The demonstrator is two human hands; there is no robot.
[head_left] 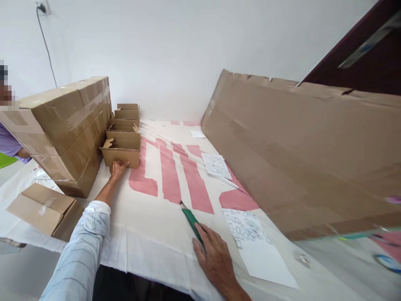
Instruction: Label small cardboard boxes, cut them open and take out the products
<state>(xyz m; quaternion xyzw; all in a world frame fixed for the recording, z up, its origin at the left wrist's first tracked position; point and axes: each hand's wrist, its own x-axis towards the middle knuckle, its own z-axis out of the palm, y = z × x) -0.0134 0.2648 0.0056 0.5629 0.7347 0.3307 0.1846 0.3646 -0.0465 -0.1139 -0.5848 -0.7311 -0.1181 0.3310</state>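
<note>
My left hand (118, 169) is at the lower front wall of a small open-topped cardboard box (122, 158). Its thumb stretches along the cardboard and the other fingers are curled, their tips partly hidden. That box is nearest to me in a row of several similar open boxes (127, 107) running back to the wall. Wrapped in my right hand (216, 257) is a green utility knife (190, 220), its dark tip pointing forward and left just over the cloth. The knife touches none of the boxes.
Stacked taped cartons (67, 131) rise left of the row, with a closed carton (44, 209) in front. A big cardboard panel (300, 154) leans along the right. Marked paper sheets (247, 232) lie on the red-printed white cloth (150, 230). Another person's sleeve (11, 140) shows far left.
</note>
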